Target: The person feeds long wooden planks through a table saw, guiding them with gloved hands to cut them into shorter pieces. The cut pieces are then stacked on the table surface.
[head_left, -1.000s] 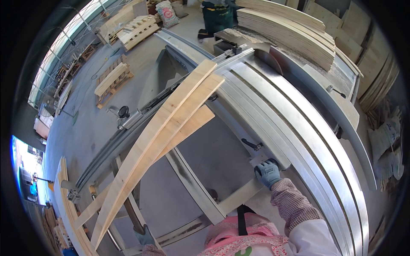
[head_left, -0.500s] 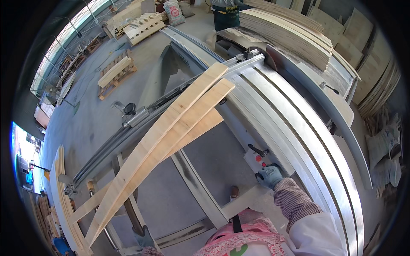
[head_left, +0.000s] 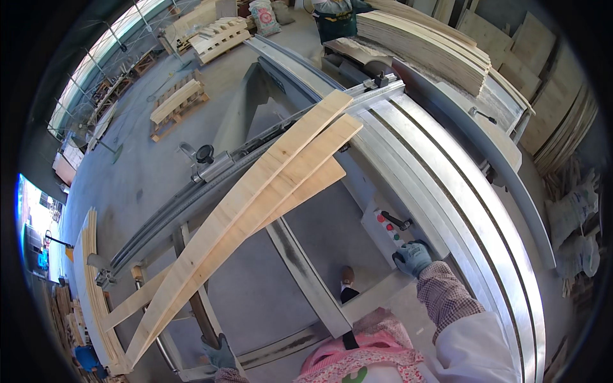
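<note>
My right hand (head_left: 414,258), in a grey-blue work glove, is at the lower end of a pale control box (head_left: 381,237) with red and green buttons. Its fingers are bent but apart and touch the box's end. My left hand (head_left: 220,353), gloved alike, is closed round the lower end of a dark bar (head_left: 203,316) in the saw's side frame. Several long wooden boards (head_left: 255,185) lie fanned out across the frame and fence, between my hands and the sliding table (head_left: 440,172). Neither hand touches them.
A stop with a black knob (head_left: 204,154) sits on the fence rail. Stacked plywood sheets (head_left: 421,48) lie beyond the saw, near another person (head_left: 335,22). Pallets with wood (head_left: 180,102) stand on the floor at left. More boards (head_left: 92,293) rest upright at the near left.
My right hand has slid down the control box, away from the red buttons, uncovering a green one. My left hand has come further up into view on the bar. The whole view has shifted slightly.
</note>
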